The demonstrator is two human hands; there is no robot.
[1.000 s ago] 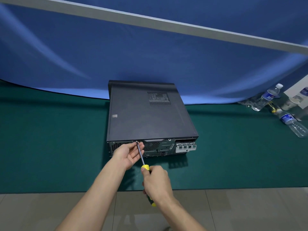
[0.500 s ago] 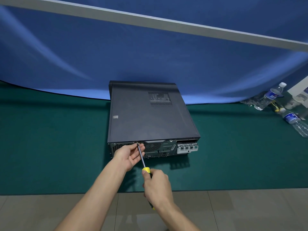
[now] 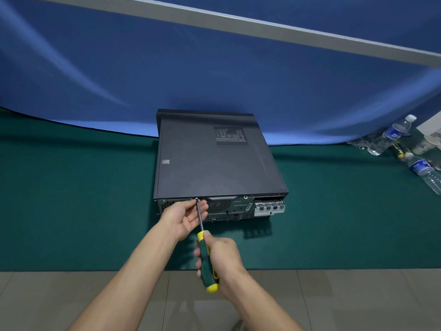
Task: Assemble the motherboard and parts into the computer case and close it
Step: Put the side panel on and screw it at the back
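Pointing screwdriver [image 3: 202, 237] tip-first at case [image 3: 214, 158].

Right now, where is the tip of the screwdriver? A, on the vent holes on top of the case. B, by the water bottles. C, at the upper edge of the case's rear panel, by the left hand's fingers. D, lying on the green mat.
C: the right hand grips the screwdriver, its tip at the computer case rear top edge, beside the left hand.

Open mat on both sides of the case

The computer case [image 3: 214, 158] blocks twelve o'clock; green mat [image 3: 71, 199] lies bare at nine and three; water bottles [image 3: 391, 136] crowd two o'clock, against the blue backdrop [image 3: 214, 75].
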